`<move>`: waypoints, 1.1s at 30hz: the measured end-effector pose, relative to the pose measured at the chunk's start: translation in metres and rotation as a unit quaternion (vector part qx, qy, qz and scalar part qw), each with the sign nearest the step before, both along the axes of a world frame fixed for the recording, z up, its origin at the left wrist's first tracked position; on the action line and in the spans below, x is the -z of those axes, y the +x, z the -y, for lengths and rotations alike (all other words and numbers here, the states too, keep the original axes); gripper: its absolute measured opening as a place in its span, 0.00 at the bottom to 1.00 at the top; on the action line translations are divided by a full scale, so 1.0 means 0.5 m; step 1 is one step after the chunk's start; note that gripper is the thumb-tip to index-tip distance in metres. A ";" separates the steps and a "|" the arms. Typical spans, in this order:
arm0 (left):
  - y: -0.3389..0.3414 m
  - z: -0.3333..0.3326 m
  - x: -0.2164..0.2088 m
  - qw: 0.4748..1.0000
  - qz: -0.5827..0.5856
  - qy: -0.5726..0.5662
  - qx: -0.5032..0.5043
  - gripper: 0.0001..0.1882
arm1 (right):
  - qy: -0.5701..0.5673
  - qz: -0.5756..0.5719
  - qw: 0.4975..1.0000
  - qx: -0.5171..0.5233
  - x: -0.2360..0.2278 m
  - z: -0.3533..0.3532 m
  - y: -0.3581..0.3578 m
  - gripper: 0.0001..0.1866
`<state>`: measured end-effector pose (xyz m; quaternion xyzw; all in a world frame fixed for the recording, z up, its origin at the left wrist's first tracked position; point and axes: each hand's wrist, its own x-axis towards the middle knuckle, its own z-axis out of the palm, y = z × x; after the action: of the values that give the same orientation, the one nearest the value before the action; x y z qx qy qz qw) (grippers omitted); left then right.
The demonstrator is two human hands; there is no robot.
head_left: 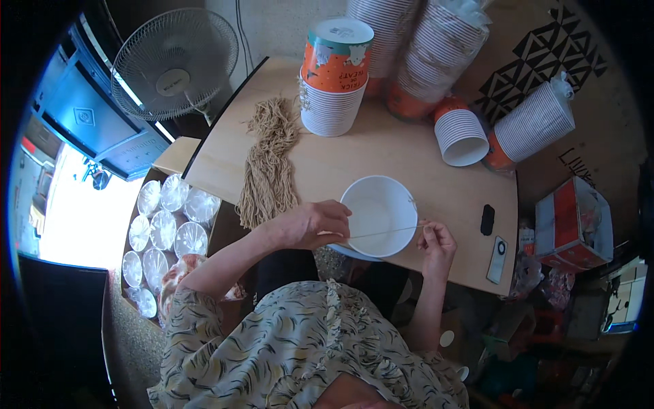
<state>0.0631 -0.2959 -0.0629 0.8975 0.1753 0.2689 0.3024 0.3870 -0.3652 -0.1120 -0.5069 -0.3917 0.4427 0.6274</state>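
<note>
1. I had the left hand [320, 221] by the left rim of a white paper bucket [379, 194], its fingers drawn together and its grip closed on a thin tan string [385, 234].
2. I had the right hand [438, 247] just beside the bucket's right rim, its grip pinched on the same string between thumb and forefinger.
3. The string ran taut between the two hands, over the bucket's open mouth, close to the near side of the rim.
4. The bucket was at the near edge of the table [327, 167], mouth up towards my camera; I could not tell how its base was supported. A tan bit on its right rim was too small to make out.
5. Beyond the left forearm, a hank of tan twine [269, 170] lay lengthwise on the table.
6. Behind that and to its right I saw a stack of upside-down paper buckets [332, 109], with an orange printed side showing at the top.
7. On the right, a shorter nested stack [462, 138] lay tipped over near a plastic-wrapped stack [535, 123].
8. A black oblong object [487, 219] lay near the table's right edge.
9. To the left, a carton [178, 155] held plastic-wrapped bundles [163, 230], with a fan [174, 41] standing behind.
</note>
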 end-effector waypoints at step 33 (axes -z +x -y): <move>-0.114 -0.489 -0.066 0.776 0.388 -0.076 -0.492 0.32 | -0.009 0.262 0.935 0.239 0.265 0.022 0.083 0.05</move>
<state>0.0062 -0.0515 -0.0296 0.4828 0.4805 0.6923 0.2382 0.4284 -0.3762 -0.2444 -0.6894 -0.4051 0.1345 0.5853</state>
